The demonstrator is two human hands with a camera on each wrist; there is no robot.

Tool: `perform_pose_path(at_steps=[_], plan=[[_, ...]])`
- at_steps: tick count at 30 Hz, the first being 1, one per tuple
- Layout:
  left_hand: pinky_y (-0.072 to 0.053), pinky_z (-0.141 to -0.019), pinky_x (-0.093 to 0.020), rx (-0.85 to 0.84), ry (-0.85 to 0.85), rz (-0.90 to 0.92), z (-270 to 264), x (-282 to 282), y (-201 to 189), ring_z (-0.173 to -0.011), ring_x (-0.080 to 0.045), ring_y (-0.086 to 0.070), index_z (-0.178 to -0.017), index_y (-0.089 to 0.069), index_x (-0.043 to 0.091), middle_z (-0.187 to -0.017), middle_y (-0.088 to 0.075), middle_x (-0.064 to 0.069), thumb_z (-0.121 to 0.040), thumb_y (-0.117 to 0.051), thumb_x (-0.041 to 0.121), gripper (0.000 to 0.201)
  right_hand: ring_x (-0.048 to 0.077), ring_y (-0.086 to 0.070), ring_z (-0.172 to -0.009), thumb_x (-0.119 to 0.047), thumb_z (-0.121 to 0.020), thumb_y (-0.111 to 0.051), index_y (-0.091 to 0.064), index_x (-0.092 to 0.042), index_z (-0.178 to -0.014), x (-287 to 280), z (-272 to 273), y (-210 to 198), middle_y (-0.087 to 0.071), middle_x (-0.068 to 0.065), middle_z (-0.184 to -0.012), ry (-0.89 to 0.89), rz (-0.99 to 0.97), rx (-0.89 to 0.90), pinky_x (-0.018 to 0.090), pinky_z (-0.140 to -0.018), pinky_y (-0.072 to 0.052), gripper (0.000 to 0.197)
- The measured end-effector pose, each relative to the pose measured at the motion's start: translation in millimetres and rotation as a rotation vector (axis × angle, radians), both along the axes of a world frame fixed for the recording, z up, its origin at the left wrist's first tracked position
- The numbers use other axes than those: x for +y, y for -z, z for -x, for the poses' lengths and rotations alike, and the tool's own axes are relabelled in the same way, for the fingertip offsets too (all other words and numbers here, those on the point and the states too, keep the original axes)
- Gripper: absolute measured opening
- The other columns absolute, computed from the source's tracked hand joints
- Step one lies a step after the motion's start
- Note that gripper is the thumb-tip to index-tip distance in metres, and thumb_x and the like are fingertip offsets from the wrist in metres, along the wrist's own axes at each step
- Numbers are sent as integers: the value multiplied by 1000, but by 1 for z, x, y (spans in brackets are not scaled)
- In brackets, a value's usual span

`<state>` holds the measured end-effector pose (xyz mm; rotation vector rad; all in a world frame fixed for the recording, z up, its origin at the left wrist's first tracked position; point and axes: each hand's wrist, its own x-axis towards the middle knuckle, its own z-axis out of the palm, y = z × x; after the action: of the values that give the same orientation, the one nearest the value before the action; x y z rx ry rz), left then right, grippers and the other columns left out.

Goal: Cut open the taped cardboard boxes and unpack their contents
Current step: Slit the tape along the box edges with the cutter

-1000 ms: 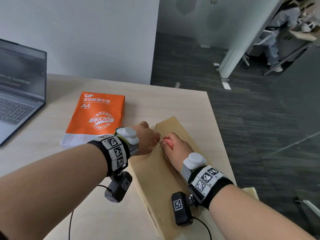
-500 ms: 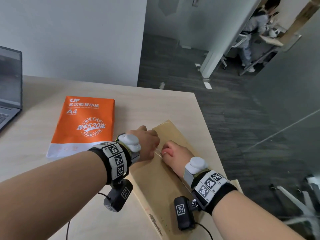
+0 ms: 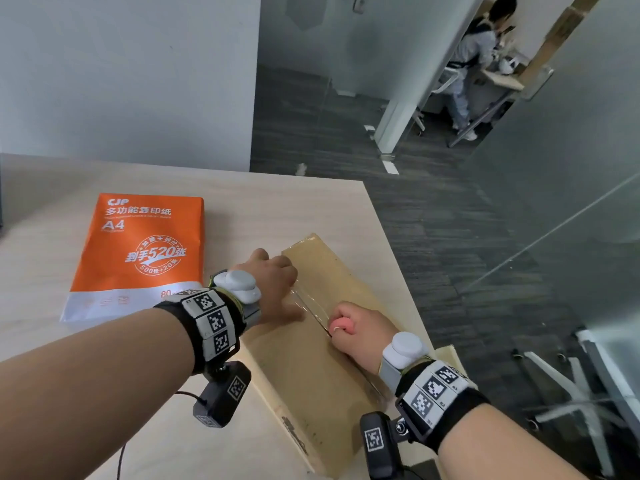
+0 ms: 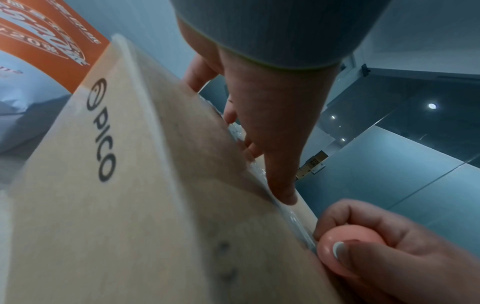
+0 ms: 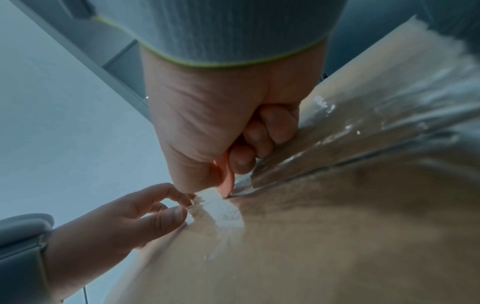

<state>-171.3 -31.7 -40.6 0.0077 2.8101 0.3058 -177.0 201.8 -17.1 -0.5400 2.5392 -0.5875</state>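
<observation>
Holding a small pink cutter [image 3: 343,326] tight, the right hand [image 3: 360,336] presses it on the clear tape [image 3: 311,306]. The left hand [image 3: 273,285] lies flat on the brown box [image 3: 311,375], lower middle, on the table [image 3: 242,209].

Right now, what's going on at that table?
A person is slitting the clear tape along the top seam of a cardboard box on the table. The right hand grips a small pink cutter with its tip in the seam. The left hand presses on the box top beside the tape. The box is not open yet. An orange pack of A4 paper lies to the left.
</observation>
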Motion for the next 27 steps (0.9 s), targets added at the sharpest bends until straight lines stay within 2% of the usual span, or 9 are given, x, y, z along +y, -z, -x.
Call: perform_pose_path(at_steps=[5,11,14,17,20,21,23,25,27], plan=[[-51,-82,-47,56,-86,54,-8,21,-2,-113,-17,-40,-111,-50,36,-124,-47,20,-61,-56,87,72,21,-62,-76,-31,-86,-50,-58,-34,-94,21,-10,0,-68,-5,-83,-14,0,1,35,-71,-52,11],[-33,-98,-52,74,-180,93,-22,41,-11,-126,-19,-43,-119,-52,44,-138,-48,20,-76,-64,72,53,22,-63,-72,-29,-91,-44,-59,-29,-97,56,-28,-1,-68,-2,-79,-72,5,21,34,-67,-52,15],[-32,-104,-50,96,-201,106,-29,66,-19,-135,-21,-40,-122,-53,50,-146,-46,17,-85,-67,52,40,22,-59,-71,-26,-92,-46,-57,-28,-95,83,-42,2,-67,-2,-78,-70,59,44,32,-64,-46,11],[-40,-97,-41,169,-104,35,-46,104,-20,-135,-19,-40,-129,-56,49,-145,-48,14,-91,-57,31,42,23,-62,-74,-30,-93,-48,-53,-29,-98,98,-52,10,-68,-3,-81,-76,132,73,35,-66,-52,6],[-40,-99,-40,135,16,-40,-73,150,-15,-136,-16,-42,-125,-60,47,-142,-50,18,-85,-54,42,41,26,-60,-72,-31,-96,-50,-52,-28,-97,106,-58,14,-63,-6,-72,-76,170,95,36,-64,-50,4],[-38,-103,-41,104,23,-35,-80,157,-13,-139,-15,-40,-126,-59,46,-145,-48,19,-79,-55,54,49,25,-57,-70,-30,-96,-51,-52,-29,-96,105,-59,15,-57,-9,-67,-82,167,107,34,-62,-45,1],[-32,-111,-45,64,27,11,-87,167,-9,-144,-16,-35,-132,-52,45,-153,-41,17,-60,-54,78,79,22,-51,-67,-27,-94,-53,-56,-30,-100,112,-61,14,-50,-13,-61,-87,177,129,31,-59,-38,7],[-27,-116,-48,39,33,61,-91,168,-6,-149,-16,-27,-139,-44,45,-159,-33,17,-51,-55,88,98,20,-48,-64,-25,-93,-54,-56,-28,-97,122,-64,15,-49,-14,-59,-97,189,141,30,-58,-34,5],[-23,-119,-54,1,38,84,-92,165,-4,-154,-16,-18,-145,-35,44,-164,-24,17,-52,-59,90,107,17,-48,-61,-25,-91,-54,-55,-26,-94,131,-67,16,-51,-13,-61,-95,206,138,31,-56,-36,3]])
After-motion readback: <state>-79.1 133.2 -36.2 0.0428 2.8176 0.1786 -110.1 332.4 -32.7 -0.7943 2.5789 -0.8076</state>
